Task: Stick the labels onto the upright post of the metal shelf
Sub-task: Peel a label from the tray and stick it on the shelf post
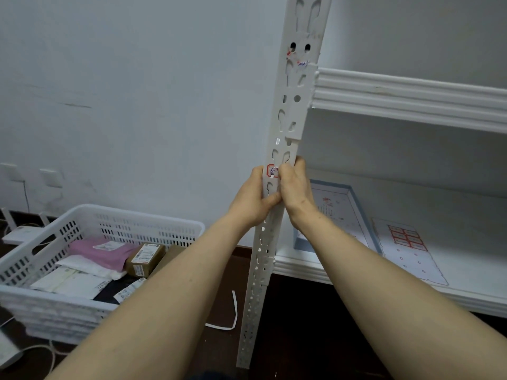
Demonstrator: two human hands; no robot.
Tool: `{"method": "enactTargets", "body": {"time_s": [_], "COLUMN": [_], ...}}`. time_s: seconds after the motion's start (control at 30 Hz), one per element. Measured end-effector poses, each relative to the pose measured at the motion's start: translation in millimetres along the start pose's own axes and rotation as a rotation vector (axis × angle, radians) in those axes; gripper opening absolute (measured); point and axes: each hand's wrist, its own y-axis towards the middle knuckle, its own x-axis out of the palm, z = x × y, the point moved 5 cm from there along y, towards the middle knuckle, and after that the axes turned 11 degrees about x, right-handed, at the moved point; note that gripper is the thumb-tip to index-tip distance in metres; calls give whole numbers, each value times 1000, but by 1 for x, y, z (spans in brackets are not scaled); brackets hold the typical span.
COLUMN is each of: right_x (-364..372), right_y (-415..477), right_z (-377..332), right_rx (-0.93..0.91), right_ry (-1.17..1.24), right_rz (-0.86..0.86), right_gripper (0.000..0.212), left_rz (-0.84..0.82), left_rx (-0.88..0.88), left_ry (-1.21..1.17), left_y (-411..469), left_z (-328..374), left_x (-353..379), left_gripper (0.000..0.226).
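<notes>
Label (272,170) (red-bordered, handwritten) sits on perforated white post (295,105)

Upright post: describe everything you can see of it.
The upright post looks like white painted metal, punched with keyhole slots and round holes, running from the floor past the top edge, leaning slightly. A red-bordered label sits at mid-height, where the left hand and right hand grip the post. Higher up are red and blue marks. White shelf beams join its right side.

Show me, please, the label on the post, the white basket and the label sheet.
label (272,171): head view, red-edged left corner.
basket (142,216): head view, far rim.
label sheet (408,238): head view, its red labels.
</notes>
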Motion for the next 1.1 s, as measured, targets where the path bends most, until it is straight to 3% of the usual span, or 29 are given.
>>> {"method": "enactTargets", "body": {"time_s": [0.43,0.57,0.63,0.73,0.87,1.1], "right_x": [-4,-11,-26,-43,-37,-26], "right_y": [-1,-6,-10,-15,-16,-18], "right_z": [-2,5,4,-4,-10,-24], "right_rx": [-46,-47,-187,-502,-794,-1078], "right_ry": [-74,107,136,-70,-503,-832], "right_rz": [7,-66,106,337,419,563], "right_gripper": [23,31,28,11,20,7], "left_rz": [-2,3,5,-1,8,11], "left_rx": [11,27,23,11,15,23], "left_ry": [5,-6,-8,-8,-38,25], "left_y": [1,0,0,1,0,1], "left_z": [-2,-2,-4,-6,-5,-4], "left_x": [1,0,-1,0,0,0], "left_gripper": [33,41,44,46,42,39]}}
